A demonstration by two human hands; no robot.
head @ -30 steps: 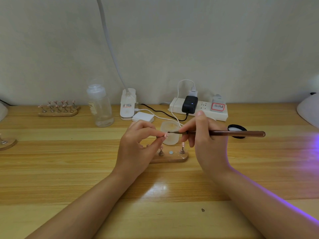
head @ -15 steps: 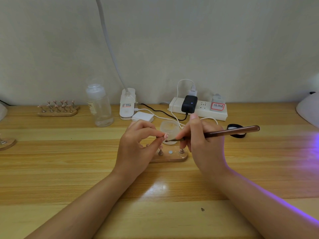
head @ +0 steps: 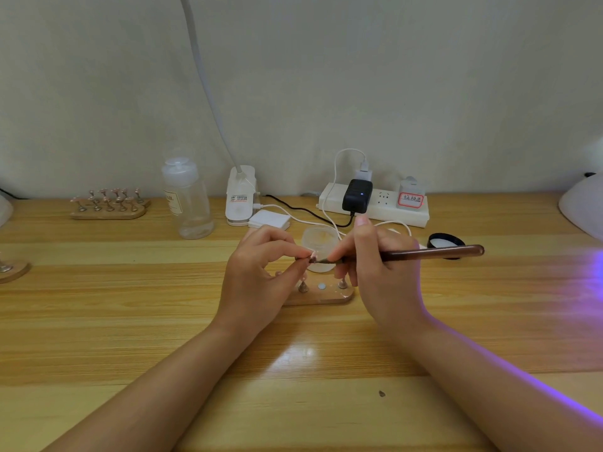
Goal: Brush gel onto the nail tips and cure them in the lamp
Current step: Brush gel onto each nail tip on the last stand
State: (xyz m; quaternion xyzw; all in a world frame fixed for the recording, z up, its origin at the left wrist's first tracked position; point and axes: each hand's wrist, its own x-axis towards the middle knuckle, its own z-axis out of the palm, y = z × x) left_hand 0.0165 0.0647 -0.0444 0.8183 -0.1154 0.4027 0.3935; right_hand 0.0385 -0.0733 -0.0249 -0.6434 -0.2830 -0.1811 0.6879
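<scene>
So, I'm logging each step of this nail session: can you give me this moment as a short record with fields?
left hand: pinches a nail tip at its fingertips
right hand: holds the brush, bristle end at the nail tip
gel jar: open, just behind the hands
wooden stand: under the hands, two pegs visible
black lid: on the table, right of the jar
lamp: purple glow from the right
step: brushing, not yet curing

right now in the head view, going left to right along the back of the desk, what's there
wooden stand of nail tips → clear bottle → white lamp base → black adapter on the power strip → red-labelled white box → white curing lamp at the right edge
</scene>
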